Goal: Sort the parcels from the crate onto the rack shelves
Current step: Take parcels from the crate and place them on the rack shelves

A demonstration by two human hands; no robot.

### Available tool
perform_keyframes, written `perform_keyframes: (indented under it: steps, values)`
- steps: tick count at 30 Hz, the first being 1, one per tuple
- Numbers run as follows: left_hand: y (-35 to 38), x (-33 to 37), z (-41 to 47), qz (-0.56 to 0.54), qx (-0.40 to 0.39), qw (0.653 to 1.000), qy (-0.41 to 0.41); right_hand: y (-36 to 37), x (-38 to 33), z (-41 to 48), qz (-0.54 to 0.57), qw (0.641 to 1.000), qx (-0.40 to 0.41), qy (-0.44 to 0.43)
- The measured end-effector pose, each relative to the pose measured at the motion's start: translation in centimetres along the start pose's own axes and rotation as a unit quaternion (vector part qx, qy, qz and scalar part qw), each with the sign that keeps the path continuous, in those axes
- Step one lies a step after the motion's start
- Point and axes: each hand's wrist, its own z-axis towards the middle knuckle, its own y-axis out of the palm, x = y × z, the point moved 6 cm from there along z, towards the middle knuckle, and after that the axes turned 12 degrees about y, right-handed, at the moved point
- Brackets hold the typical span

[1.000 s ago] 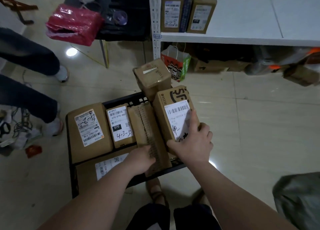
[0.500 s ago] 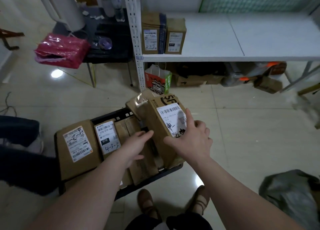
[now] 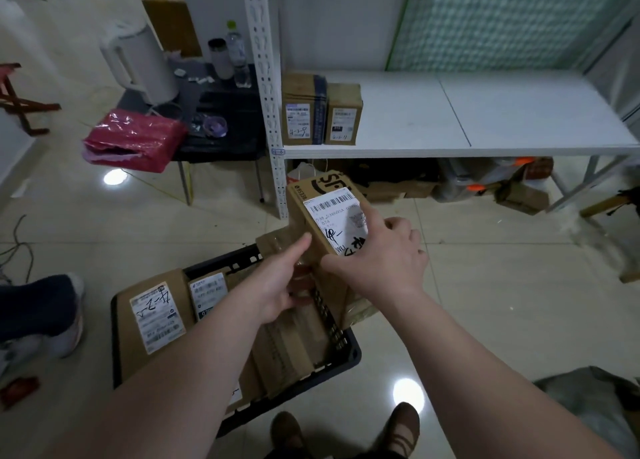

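My right hand (image 3: pixel 377 256) pinches the tilted box (image 3: pixel 313 202) over the far right corner of the crate (image 3: pixel 350 358) and my left hand (image 3: pixel 277 285) holds its side, forefinger straight; the cardboard seems stiff and probably light, so I take it by the edges.

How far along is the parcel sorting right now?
Done: two parcels stand at the left end of the rack shelf. In hand: the right hand grips a labelled parcel raised over the crate, with the left hand at its side. Left: several more parcels lie in the crate, so most of the job looks undone.
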Motion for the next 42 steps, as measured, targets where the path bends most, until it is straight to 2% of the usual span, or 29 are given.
perform_keyframes:
  steps: [5, 10, 12, 14, 17, 23, 29, 33, 38, 42]
  values:
    - [0.8, 2.8, -0.4, -0.008, -0.027, 0.999, 0.039, -1.0, -1.2, 0.0, 0.029, 0.999, 0.011, -0.039]
    - [2.1, 5.8, -0.5, -0.011, -0.050, 0.994, 0.094, -1.7, -2.5, 0.3, 0.179, 0.977, 0.004, -0.120]
    - [2.3, 7.2, -0.8, -0.013, -0.043, 0.992, 0.119, -2.6, -2.1, 1.0, 0.327, 0.941, -0.015, -0.086]
    - [2.4, 8.4, -1.3, -0.006, -0.040, 0.990, 0.135, -3.2, -1.3, 1.9, 0.463, 0.883, -0.074, -0.019]
    - [3.1, 9.5, -1.8, 0.014, -0.050, 0.986, 0.159, -3.8, -0.4, 3.0, 0.550, 0.823, -0.133, 0.036]
    - [5.8, 11.2, -2.8, 0.085, -0.051, 0.970, 0.221, -4.3, 1.6, 4.4, 0.600, 0.781, -0.160, 0.070]
    - [9.5, 13.1, -3.4, 0.126, -0.041, 0.950, 0.284, -6.3, 3.2, 5.4, 0.614, 0.766, -0.178, 0.069]
    - [12.3, 13.8, -3.2, 0.186, -0.020, 0.938, 0.292, -8.3, 5.1, 6.1, 0.629, 0.748, -0.199, 0.067]
    - [17.4, 16.7, -3.6, 0.266, 0.002, 0.906, 0.330, -12.5, 7.0, 7.4, 0.633, 0.740, -0.225, 0.035]
    - [22.9, 20.0, -4.2, 0.286, -0.007, 0.877, 0.385, -17.5, 8.2, 8.9, 0.602, 0.761, -0.240, -0.021]
